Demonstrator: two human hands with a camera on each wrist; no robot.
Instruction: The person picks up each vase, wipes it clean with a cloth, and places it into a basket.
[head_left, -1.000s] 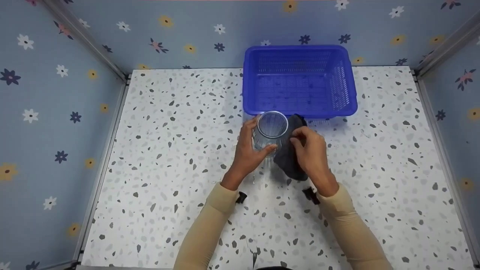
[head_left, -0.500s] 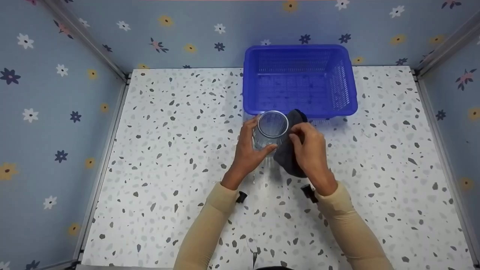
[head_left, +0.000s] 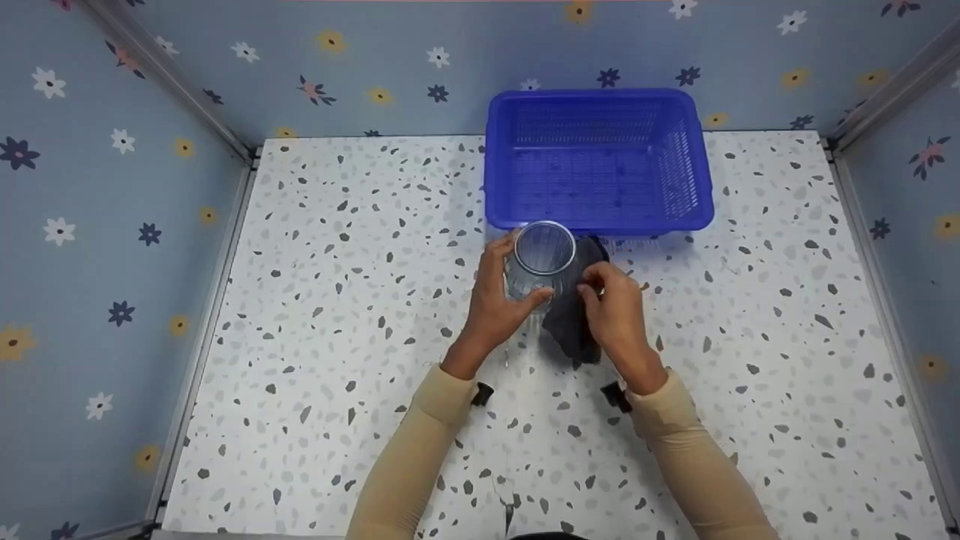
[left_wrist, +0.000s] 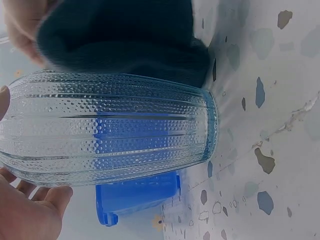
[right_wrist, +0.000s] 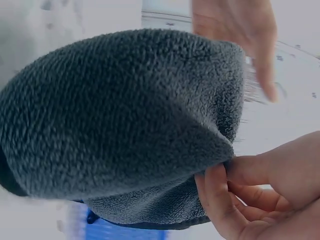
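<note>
A clear ribbed glass vase with a dotted texture stands upright on the table, its round mouth facing up in the head view. My left hand grips it from the left near the top, thumb across the front and fingers round the far side. Just right of the vase, my right hand pinches a dark grey fluffy cloth between thumb and fingers. The cloth hangs down along the vase's right side, and in the left wrist view it lies against the glass.
A blue plastic basket with slatted sides stands behind the vase at the back of the table. The speckled white table is bordered by flowered blue walls left, right and behind.
My right hand moves the cloth up a little along the vase, then back down toward me. My left hand and the vase stay in place.
</note>
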